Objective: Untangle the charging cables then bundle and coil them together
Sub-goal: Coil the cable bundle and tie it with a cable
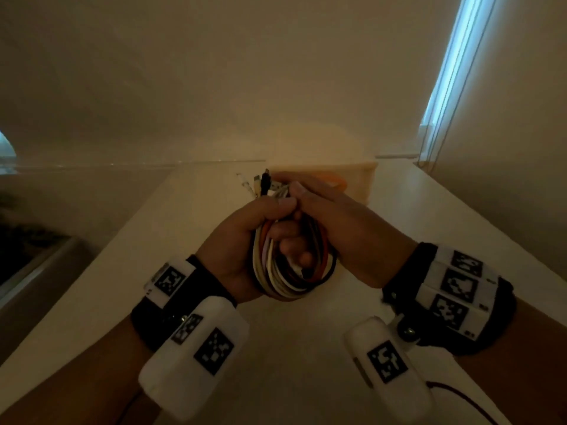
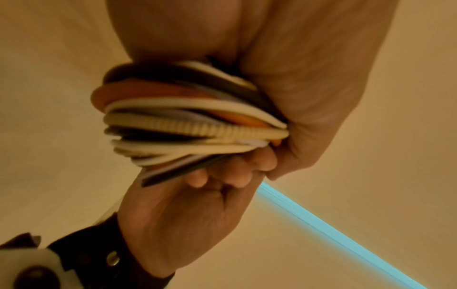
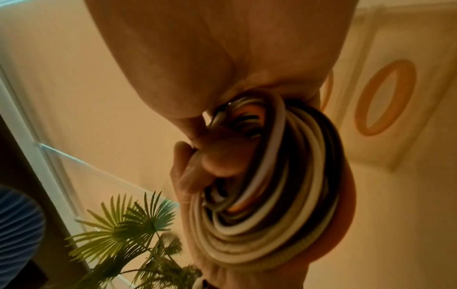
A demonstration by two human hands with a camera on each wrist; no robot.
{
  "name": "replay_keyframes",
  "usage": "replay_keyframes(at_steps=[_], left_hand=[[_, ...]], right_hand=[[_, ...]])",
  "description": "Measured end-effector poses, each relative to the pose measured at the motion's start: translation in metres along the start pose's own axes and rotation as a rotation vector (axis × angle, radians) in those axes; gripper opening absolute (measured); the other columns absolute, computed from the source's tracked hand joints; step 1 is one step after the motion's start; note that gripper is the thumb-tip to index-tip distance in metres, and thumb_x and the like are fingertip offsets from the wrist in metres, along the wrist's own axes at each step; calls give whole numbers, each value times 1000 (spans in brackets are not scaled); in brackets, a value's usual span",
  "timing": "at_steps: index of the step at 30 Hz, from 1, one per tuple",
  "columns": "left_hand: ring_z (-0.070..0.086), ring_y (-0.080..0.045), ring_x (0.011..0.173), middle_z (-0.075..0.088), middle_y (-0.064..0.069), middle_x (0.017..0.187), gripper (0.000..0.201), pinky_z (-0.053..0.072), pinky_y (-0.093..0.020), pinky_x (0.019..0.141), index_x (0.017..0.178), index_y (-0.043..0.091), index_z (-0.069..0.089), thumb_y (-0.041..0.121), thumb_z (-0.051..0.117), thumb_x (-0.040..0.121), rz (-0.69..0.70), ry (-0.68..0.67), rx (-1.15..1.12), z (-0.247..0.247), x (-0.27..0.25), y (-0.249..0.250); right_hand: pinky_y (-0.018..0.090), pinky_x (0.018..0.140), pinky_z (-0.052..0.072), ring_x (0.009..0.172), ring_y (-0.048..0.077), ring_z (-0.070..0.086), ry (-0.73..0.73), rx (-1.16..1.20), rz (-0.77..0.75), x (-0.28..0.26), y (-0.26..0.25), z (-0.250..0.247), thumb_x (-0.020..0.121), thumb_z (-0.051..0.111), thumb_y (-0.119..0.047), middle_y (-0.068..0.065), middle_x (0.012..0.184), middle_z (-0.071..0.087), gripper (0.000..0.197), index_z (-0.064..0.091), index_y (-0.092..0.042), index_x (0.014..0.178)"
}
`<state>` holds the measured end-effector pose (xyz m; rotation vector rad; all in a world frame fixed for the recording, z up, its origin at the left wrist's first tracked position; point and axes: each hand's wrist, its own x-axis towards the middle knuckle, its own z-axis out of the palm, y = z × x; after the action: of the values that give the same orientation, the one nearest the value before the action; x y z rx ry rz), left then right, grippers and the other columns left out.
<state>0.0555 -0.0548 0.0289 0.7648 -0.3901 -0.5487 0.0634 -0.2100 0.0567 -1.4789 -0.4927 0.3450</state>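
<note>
Springy, light cable coil (image 1: 291, 268) above the desk (image 1: 306, 363): left hand (image 1: 245, 240) wrapped through loops, right hand (image 1: 343, 228) pinching near plug ends; best clamped there.

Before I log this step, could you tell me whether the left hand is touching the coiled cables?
Touching. The head view shows the left hand wrapped around the coiled cables, fingers through the loop.

Black wristbands (image 1: 405, 289), white marker-tagged cameras (image 1: 196, 348)
</note>
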Motion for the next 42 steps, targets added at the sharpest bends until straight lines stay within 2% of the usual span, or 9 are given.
replay_keyframes(at_steps=[7, 10, 15, 19, 24, 27, 31, 36, 42], left_hand=[[67, -23, 61, 62, -12, 65, 26, 58, -37, 72, 91, 1, 56, 16, 71, 75, -106, 270, 190, 5, 7, 16], [63, -20, 55, 62, -6, 60, 18, 55, -33, 65, 68, 3, 61, 10, 66, 84, -209, 388, 275, 25, 6, 27], [61, -23, 56, 60, -10, 64, 15, 52, -38, 66, 71, 3, 60, 12, 66, 81, -317, 571, 445, 52, 5, 36], [56, -20, 49, 57, -5, 56, 29, 48, -34, 59, 60, 14, 66, 10, 66, 88, -378, 657, 437, 76, 3, 36], [45, -22, 43, 45, -7, 49, 34, 44, -32, 55, 60, 8, 49, 4, 62, 91, -390, 734, 356, 99, 0, 33], [49, -27, 48, 49, -15, 56, 32, 48, -37, 58, 61, 6, 53, 11, 67, 89, -415, 805, 413, 105, 0, 26], [69, -41, 83, 71, -23, 93, 21, 60, -47, 74, 99, 2, 71, 21, 66, 90, -413, 864, 477, 102, 3, 22], [66, -30, 63, 66, -12, 69, 14, 59, -46, 66, 90, 2, 70, 14, 64, 92, -413, 806, 525, 94, 9, 35], [55, -27, 50, 47, -9, 54, 19, 48, -41, 65, 71, 4, 57, 5, 63, 89, -352, 768, 41, 67, -8, 45]], right_hand=[[33, 55, 48, 60, 21, 57, -30, -107, 119, 15, -19, -13, 105, 36, -34, 0, 70, 68, 30, 52, -28, 131], [31, 56, 50, 63, 17, 60, -16, -66, 205, 10, -31, -13, 106, 35, -32, 3, 74, 66, 31, 51, -24, 131], [24, 66, 54, 81, 6, 64, 24, -183, 264, 1, -44, -8, 107, 33, -35, 8, 115, 56, 37, 43, -25, 141], [43, 104, 46, 125, 19, 50, 8, -271, 301, -10, -45, -10, 105, 32, -45, 0, 141, 45, 42, 39, -33, 145], [46, 89, 57, 104, 23, 64, -30, -140, 317, -23, -44, -16, 103, 37, -48, 11, 136, 52, 42, 40, -36, 143], [45, 95, 51, 110, 25, 57, -11, -221, 304, -23, -40, -13, 103, 35, -50, 12, 136, 51, 45, 38, -33, 144], [51, 89, 51, 97, 26, 58, 80, -305, 261, -19, -40, -3, 106, 33, -36, 10, 113, 56, 30, 50, -21, 126], [43, 98, 50, 114, 23, 56, 69, -297, 341, -15, -50, -9, 106, 35, -38, 6, 129, 53, 34, 47, -27, 136], [42, 91, 56, 110, 27, 65, 233, 275, 570, -11, -42, -20, 105, 39, -40, 11, 118, 67, 36, 61, -22, 126]])
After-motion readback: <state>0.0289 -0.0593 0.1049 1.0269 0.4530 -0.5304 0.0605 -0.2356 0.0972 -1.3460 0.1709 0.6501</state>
